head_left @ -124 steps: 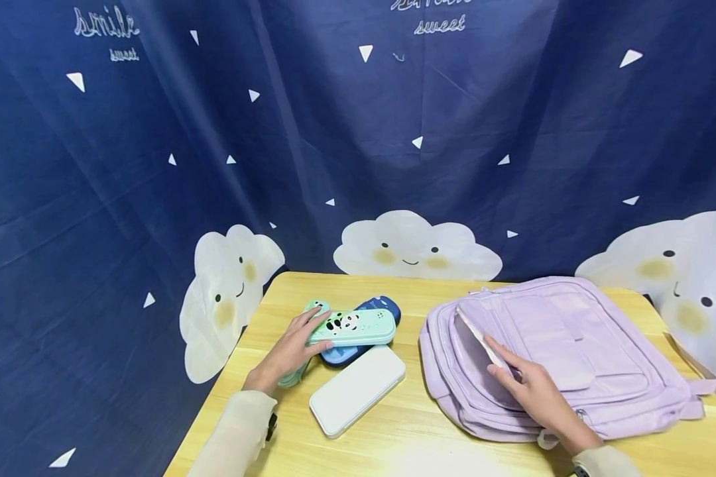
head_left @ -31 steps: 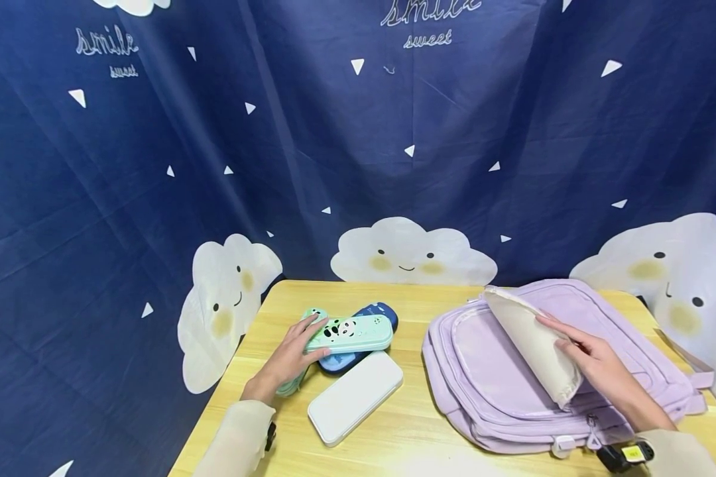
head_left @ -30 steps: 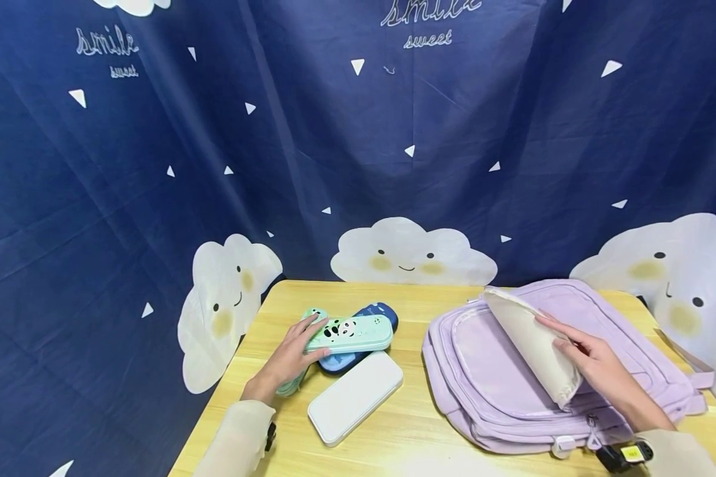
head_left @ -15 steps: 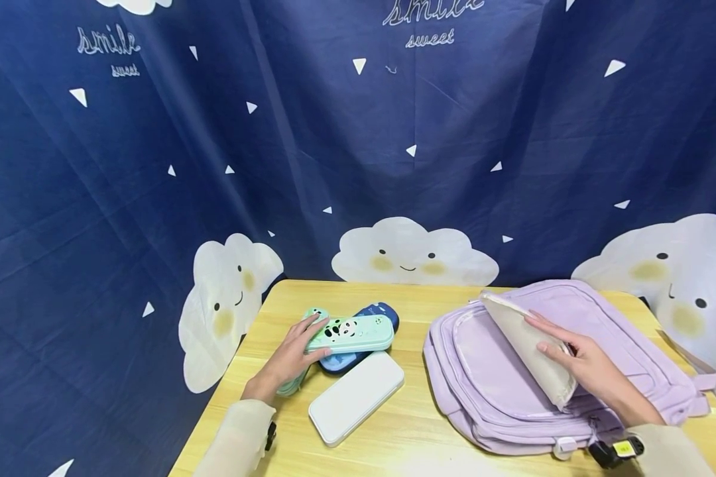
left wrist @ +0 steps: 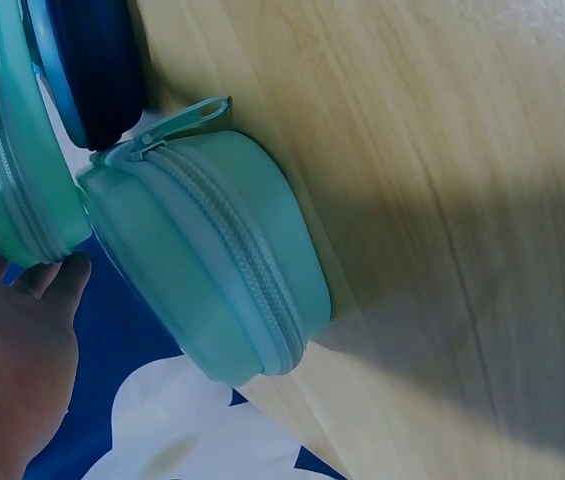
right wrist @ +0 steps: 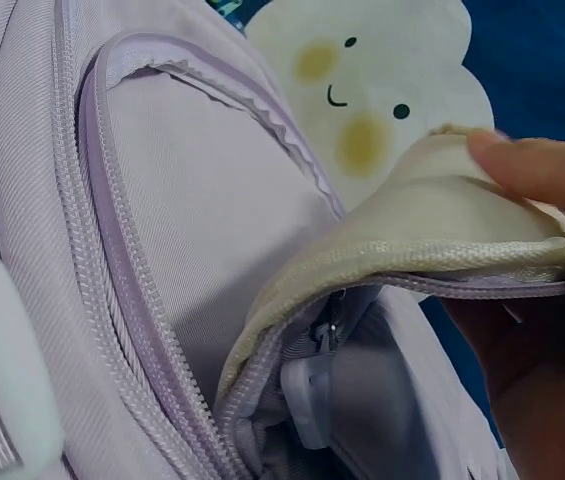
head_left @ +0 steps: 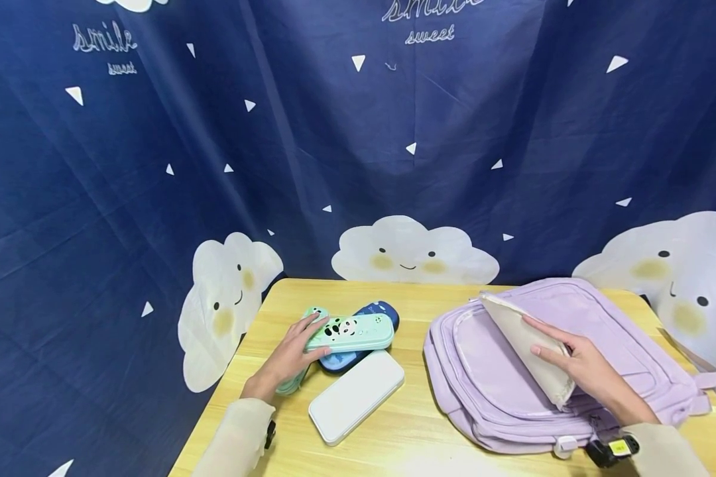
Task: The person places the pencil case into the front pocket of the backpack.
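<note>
My left hand grips the left end of a mint green pencil case with a panda print, thumb along its near side. That case lies on top of a dark blue pencil case and a second mint green pencil case, which stands on its edge with its zipper showing. A lilac backpack lies flat on the right. My right hand holds its unzipped front pocket flap folded back, thumb on the cream lining. The pocket's inner lilac panel shows.
A white pencil case lies on the wooden table between the left hand and the backpack. The backpack's strap reaches the table's right side. A dark blue curtain with clouds hangs behind and to the left.
The right hand has lifted the pocket flap and folded it back to the right, baring the inner panel; lately it has shifted slightly left. The left hand has stayed on the mint green pencil case.
</note>
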Motion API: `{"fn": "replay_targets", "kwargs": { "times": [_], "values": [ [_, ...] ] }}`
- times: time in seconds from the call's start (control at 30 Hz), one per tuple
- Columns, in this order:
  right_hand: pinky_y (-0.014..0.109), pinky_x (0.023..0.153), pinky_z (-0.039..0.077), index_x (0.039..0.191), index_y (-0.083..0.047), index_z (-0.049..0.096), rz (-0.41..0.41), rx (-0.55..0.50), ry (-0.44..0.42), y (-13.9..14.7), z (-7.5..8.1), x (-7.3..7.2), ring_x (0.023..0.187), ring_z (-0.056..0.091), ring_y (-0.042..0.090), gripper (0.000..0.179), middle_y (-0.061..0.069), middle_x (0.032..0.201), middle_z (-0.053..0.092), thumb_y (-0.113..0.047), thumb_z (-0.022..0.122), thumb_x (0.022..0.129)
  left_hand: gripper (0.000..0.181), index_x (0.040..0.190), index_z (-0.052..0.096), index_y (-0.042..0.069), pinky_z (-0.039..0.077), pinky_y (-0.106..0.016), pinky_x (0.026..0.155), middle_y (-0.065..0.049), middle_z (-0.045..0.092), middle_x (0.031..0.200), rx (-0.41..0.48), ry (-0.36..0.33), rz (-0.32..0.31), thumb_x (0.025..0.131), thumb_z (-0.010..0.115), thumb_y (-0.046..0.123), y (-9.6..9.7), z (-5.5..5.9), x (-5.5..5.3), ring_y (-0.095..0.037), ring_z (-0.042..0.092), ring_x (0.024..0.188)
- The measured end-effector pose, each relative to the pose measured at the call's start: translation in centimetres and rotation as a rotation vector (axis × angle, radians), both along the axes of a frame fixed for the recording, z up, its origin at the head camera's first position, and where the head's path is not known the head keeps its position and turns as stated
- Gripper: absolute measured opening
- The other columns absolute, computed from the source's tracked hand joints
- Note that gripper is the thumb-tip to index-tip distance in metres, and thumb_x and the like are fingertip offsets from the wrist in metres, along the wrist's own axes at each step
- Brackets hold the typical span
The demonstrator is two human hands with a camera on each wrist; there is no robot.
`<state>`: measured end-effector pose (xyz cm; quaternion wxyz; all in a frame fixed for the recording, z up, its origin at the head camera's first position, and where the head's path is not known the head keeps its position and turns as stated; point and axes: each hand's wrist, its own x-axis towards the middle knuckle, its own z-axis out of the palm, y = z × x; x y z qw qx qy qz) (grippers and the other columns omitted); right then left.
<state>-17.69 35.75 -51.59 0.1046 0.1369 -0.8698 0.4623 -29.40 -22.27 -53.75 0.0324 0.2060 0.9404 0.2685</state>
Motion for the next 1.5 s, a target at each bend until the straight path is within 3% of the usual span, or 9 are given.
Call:
{"fn": "replay_targets", "kwargs": {
  "times": [0.2,0.33,0.67,0.9,1.2,1.5],
  "values": [
    [-0.002,0.11,0.032,0.152,-0.002,0.062,0.091,-0.046,0.049,-0.1,-0.5,-0.4,0.141,0.042,-0.022,0.047,-0.031,0.152,0.056,-0.001,0.067,0.105,0.077,0.17,0.041,0.029,0.031,-0.072,0.128,-0.008,0.027,0.181,-0.007,-0.02,-0.017,0.103,0.075,0.045,-0.3,0.2,-0.1,-0.043,0.022,0.167],
    [-0.002,0.11,0.032,0.15,0.002,0.062,0.104,-0.068,0.047,-0.1,-0.6,-0.4,0.141,0.043,-0.022,0.045,-0.032,0.151,0.057,0.0,0.065,0.105,0.077,0.169,0.042,0.028,0.031,-0.072,0.127,-0.011,0.028,0.18,-0.022,-0.018,-0.04,0.102,0.076,0.043,-0.5,0.3,-0.4,-0.045,0.024,0.166],
    [-0.006,0.103,0.03,0.159,-0.013,0.057,-0.085,-0.046,-0.033,0.3,-0.2,0.1,0.132,0.037,-0.031,0.052,-0.04,0.151,0.05,-0.017,0.068,0.108,0.078,0.17,0.041,0.032,0.032,-0.07,0.128,-0.01,0.027,0.181,-0.04,-0.022,-0.095,0.102,0.078,0.039,-1.4,0.5,-0.7,-0.044,0.024,0.166],
    [-0.007,0.103,0.028,0.161,-0.013,0.055,-0.15,-0.065,-0.034,0.4,0.2,0.3,0.131,0.036,-0.031,0.054,-0.042,0.15,0.049,-0.02,0.068,0.109,0.075,0.169,0.043,0.029,0.035,-0.068,0.127,-0.013,0.029,0.18,-0.042,-0.006,-0.157,0.102,0.078,0.034,-2.2,0.6,-1.0,-0.044,0.029,0.165],
    [-0.008,0.1,0.029,0.163,-0.02,0.051,-0.235,-0.087,-0.079,0.4,0.9,0.7,0.127,0.035,-0.03,0.056,-0.043,0.148,0.044,-0.029,0.067,0.11,0.072,0.165,0.05,0.031,0.041,-0.066,0.124,-0.013,0.038,0.175,-0.056,0.017,-0.128,0.099,0.08,0.037,-2.2,0.7,-0.6,-0.045,0.039,0.16],
    [-0.008,0.104,0.027,0.163,-0.02,0.05,-0.287,-0.151,-0.051,0.1,1.6,0.8,0.134,0.037,-0.026,0.057,-0.036,0.153,0.047,-0.026,0.069,0.109,0.071,0.163,0.053,0.028,0.046,-0.065,0.12,-0.016,0.043,0.172,-0.075,0.051,-0.095,0.098,0.081,0.038,-2.1,0.6,-0.2,-0.046,0.045,0.155]
  ]
}}
